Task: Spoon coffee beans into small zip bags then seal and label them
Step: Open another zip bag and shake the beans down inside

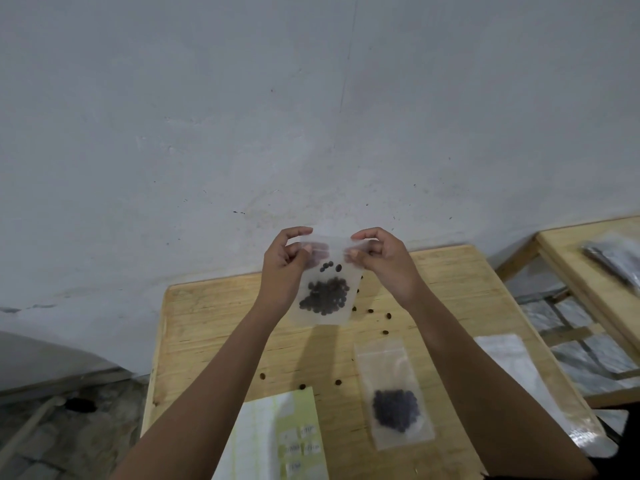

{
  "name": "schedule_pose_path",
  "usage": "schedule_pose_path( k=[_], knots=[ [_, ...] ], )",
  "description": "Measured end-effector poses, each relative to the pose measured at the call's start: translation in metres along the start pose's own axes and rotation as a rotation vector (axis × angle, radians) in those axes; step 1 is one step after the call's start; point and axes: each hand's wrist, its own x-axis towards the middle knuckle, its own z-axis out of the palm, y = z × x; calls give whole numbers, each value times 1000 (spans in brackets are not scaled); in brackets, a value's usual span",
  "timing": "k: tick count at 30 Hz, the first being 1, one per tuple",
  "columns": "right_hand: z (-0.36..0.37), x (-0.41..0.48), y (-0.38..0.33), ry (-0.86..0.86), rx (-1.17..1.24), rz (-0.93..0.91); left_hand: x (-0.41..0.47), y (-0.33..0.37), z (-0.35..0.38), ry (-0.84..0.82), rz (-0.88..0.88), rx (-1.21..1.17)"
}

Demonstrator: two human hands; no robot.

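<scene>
I hold a small clear zip bag (325,306) up above the wooden table (214,327), with a clump of dark coffee beans in its lower half. My left hand (284,268) pinches the bag's top left edge. My right hand (384,261) pinches the top right edge. A second zip bag (394,389) with beans lies flat on the table to the lower right. A yellow-green label sheet (277,438) with small white stickers lies at the near edge.
Several loose beans (370,310) are scattered on the table. A long clear plastic packet (533,386) lies along the table's right edge. A second wooden table (588,271) with dark packets stands to the right. A grey wall rises behind.
</scene>
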Motion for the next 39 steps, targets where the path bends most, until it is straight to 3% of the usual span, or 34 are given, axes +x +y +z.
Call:
schedule_pose_path(
  k=[8, 14, 20, 25, 33, 39],
  knots=[
    [-11, -1, 9, 147, -90, -38, -11, -7, 30, 56, -10, -6],
    [-33, -2, 11, 99, -129, -42, -15, -8, 54, 98, -48, 34],
    [-56, -4, 11, 166, -191, -11, -18, -11, 88, 97, -3, 156],
    [-78, -11, 14, 71, -164, -46, -21, -11, 106, 120, 16, 162],
    [-94, -10, 22, 139, -200, -46, -29, -19, 121, 49, 22, 140],
    [-104, -16, 29, 221, -24, -53, -45, -37, 117, -74, -36, 174]
  ],
)
